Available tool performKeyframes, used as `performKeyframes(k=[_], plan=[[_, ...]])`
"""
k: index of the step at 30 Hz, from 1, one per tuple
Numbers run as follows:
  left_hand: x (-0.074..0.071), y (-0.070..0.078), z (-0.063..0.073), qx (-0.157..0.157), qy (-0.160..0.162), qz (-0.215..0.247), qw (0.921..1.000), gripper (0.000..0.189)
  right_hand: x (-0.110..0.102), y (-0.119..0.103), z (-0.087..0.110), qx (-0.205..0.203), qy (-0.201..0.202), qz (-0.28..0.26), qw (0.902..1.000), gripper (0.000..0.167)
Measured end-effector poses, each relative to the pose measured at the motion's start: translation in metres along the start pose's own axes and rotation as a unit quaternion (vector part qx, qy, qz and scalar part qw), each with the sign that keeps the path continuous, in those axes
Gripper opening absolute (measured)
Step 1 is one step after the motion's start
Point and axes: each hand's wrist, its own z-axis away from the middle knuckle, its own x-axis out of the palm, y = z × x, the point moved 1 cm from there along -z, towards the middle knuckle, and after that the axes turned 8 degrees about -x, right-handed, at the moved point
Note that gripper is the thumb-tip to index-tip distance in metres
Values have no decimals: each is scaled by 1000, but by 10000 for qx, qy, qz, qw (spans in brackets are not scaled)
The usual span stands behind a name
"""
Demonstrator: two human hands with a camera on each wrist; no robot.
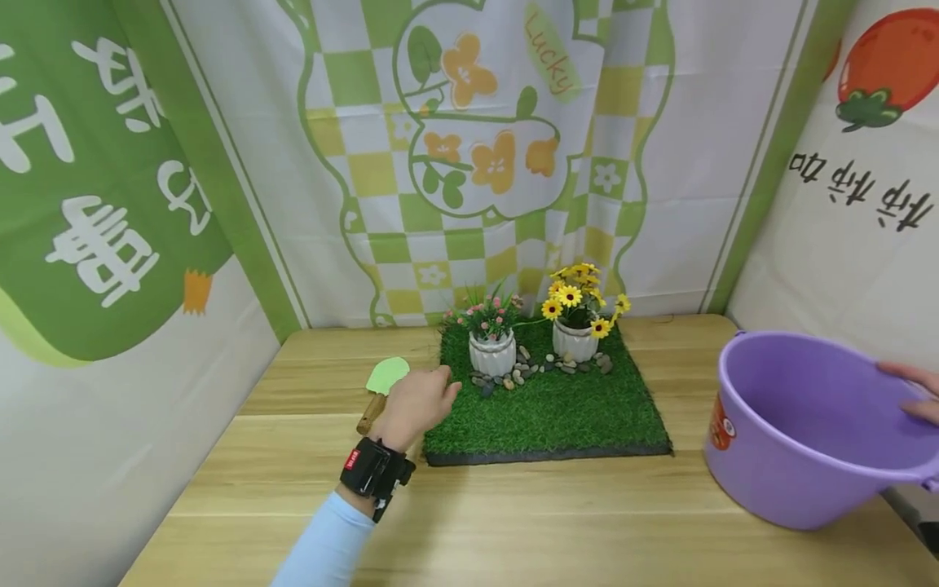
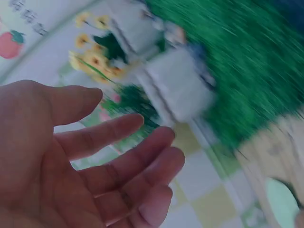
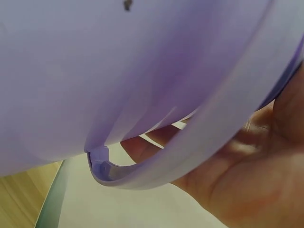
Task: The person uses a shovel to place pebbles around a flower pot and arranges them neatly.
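My left hand (image 1: 418,403) hovers beside the left edge of the artificial turf mat (image 1: 557,416), fingers loosely spread with nothing in them. Close behind it lies a small trowel (image 1: 387,375) with a pale green blade and wooden handle, its edge showing in the left wrist view. At the far right, my right hand (image 1: 920,391) grips the rim of a purple bucket (image 1: 778,465), which is tilted. The right wrist view shows the bucket's handle (image 3: 204,142) passing in front of that hand (image 3: 242,175), its fingertips partly hidden by the bucket.
On the mat's back half stand a white pot of pink flowers (image 1: 493,356) and a white pot of yellow flowers (image 1: 575,341). Several pebbles (image 1: 518,373) lie around their bases. Printed cloth (image 1: 484,228) hangs behind and beside the wooden table (image 1: 513,522).
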Motion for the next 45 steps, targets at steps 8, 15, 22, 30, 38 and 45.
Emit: performKeyframes(k=[8, 15, 22, 30, 38, 45], plan=[[2, 38, -13, 492, -492, 304, 9971, 22, 2, -12, 5, 1242, 1078, 2234, 9607, 74], [11, 62, -10, 995, -406, 479, 9931, 24, 15, -15, 1, 814, 1338, 761, 9847, 66], [10, 92, -12, 1607, -191, 779, 9837, 36, 28, -20, -6, 561, 1433, -8, 9881, 61], [7, 137, -14, 2260, 40, 971, 9693, 34, 30, -20, 1, 829, 1334, -776, 9845, 63], [13, 177, -10, 2758, 277, 952, 9561, 25, 31, -20, 5, 766, 1482, -544, 9845, 68], [10, 216, -14, 3009, 286, 832, 9496, 32, 27, -18, 1, 865, 1400, -919, 9821, 68]])
